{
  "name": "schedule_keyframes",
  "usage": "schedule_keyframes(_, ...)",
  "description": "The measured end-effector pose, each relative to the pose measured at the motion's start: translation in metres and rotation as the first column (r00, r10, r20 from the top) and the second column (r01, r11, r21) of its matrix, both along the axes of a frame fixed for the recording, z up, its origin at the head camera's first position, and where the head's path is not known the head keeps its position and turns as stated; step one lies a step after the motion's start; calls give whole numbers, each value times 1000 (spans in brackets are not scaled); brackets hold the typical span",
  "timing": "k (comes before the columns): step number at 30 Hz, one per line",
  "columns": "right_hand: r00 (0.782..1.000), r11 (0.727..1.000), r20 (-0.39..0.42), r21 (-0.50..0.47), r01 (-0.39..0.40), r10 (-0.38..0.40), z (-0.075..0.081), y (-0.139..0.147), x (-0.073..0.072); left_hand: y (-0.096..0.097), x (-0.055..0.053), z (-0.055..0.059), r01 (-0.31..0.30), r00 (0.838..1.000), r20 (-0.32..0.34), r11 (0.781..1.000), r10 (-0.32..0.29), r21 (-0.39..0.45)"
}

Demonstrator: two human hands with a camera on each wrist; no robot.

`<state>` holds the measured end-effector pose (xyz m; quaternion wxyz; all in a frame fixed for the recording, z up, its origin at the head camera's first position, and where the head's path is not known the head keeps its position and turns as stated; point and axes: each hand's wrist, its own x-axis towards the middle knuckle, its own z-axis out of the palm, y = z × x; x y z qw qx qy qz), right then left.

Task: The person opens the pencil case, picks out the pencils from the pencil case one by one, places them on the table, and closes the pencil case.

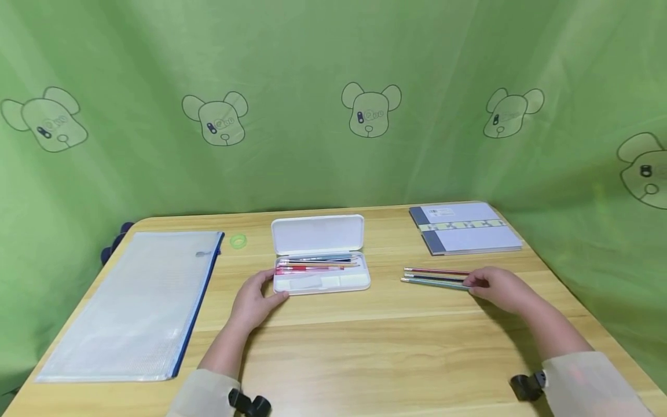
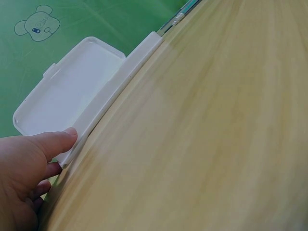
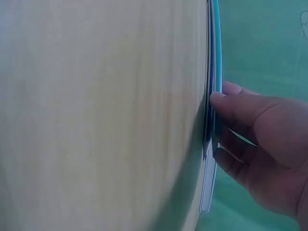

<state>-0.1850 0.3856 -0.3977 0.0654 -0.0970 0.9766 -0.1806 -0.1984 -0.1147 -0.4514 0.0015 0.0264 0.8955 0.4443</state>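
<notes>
A white pencil case [image 1: 354, 282] lies with its lid [image 1: 318, 234] raised in the middle of the table. Inside it are several pencils, a red pen [image 1: 307, 268] and a whitish piece [image 1: 306, 282]. My left hand [image 1: 254, 302] grips the case's left end, the thumb [image 2: 60, 143] on its near edge. To the right, my right hand [image 1: 499, 288] pinches the teal pencil [image 3: 218, 48] near its right end, thumb against it. Beside that one lie a dark pencil [image 1: 424, 277] and a red one [image 1: 429, 270]; whether the fingers also hold these, I cannot tell.
A mesh zip pouch [image 1: 135, 301] with a blue edge covers the table's left side. A small green tape roll [image 1: 238, 241] sits between pouch and case. At the back right lies a notebook [image 1: 469, 240] with a patterned band. Green curtain [image 1: 312, 174] hangs behind the table.
</notes>
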Motion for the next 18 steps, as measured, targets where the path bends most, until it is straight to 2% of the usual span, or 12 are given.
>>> schedule_keyframes(18, 999, 1000, 31, 7, 23, -23, -2, 4, 1, 0, 1, 2, 6, 1000, 0, 1000, -6, -10)
